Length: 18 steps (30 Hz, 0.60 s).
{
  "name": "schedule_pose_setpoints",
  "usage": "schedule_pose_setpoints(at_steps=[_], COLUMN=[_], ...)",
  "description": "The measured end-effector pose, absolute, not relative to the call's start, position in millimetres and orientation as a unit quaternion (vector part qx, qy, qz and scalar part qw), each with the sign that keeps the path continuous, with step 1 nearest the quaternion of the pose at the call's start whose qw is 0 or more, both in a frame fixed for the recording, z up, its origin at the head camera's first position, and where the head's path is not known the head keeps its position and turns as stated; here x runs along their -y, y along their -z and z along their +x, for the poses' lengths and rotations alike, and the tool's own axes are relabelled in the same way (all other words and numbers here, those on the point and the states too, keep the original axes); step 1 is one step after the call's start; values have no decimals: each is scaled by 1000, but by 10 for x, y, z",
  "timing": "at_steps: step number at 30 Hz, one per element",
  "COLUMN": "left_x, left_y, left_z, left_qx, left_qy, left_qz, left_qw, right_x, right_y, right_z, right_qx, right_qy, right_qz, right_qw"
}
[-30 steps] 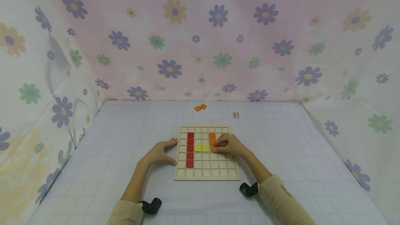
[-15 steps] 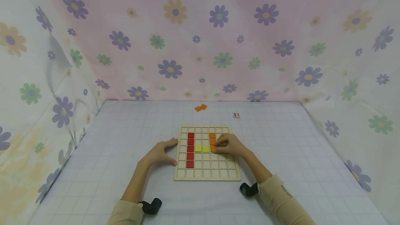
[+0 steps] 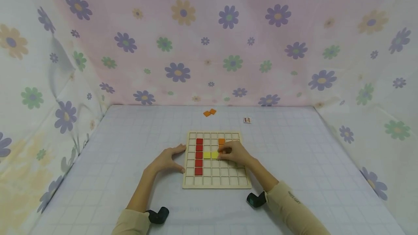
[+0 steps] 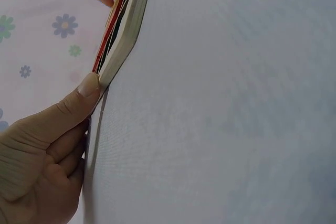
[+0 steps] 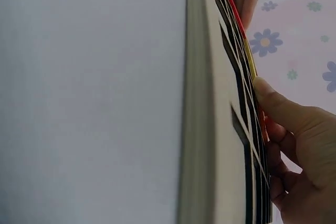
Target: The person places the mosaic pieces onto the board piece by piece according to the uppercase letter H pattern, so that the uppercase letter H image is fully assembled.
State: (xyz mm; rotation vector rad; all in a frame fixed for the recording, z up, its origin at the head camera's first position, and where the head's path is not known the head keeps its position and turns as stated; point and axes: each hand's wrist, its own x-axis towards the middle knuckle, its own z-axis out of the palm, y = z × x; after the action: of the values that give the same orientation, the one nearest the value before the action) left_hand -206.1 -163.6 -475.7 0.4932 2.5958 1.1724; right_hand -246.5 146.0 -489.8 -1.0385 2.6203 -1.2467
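Note:
A square wooden grid board (image 3: 216, 184) lies on the table. A column of several red tiles (image 3: 199, 163) runs down its left part, and two yellow tiles (image 3: 207, 155) extend rightward from the middle red one. Farther right is a column of orange tiles (image 3: 221, 141), partly covered by my right hand (image 3: 237, 153). That hand's thumb and curled fingers touch the tiles where the yellow row meets the orange column; whether they pinch one is hidden. My left hand (image 3: 166, 159) rests against the board's left edge, thumb and index finger spread along it; in the left wrist view the thumb (image 4: 88, 85) touches the board.
Two loose orange tiles (image 3: 210, 112) lie behind the board, near the table's back edge. A small printed card (image 3: 247, 120) lies to their right. Flower-patterned cloth (image 3: 209, 52) rises at the back and both sides. A black wrist camera (image 3: 256, 200) sticks out by the right sleeve.
My right hand has shifted slightly left, its fingertips moving from the lowest orange tile to the end of the yellow row. My left hand and the board have stayed put.

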Motion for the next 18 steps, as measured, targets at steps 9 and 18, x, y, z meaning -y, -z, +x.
schedule_pose_setpoints(at_steps=[9, 18], left_x=[1657, 1645], left_y=[4753, 4787], left_z=[-2064, -2070], left_qx=[-890, -889], left_qy=[-407, -410], left_qz=[163, 162], left_qw=[129, 126], right_x=[-1365, -1156], right_y=[4714, 4681], right_z=[-2949, -3578], right_qx=[-854, -866], right_qy=[416, 427], right_qz=[-313, -259], right_qw=[-5, -23])
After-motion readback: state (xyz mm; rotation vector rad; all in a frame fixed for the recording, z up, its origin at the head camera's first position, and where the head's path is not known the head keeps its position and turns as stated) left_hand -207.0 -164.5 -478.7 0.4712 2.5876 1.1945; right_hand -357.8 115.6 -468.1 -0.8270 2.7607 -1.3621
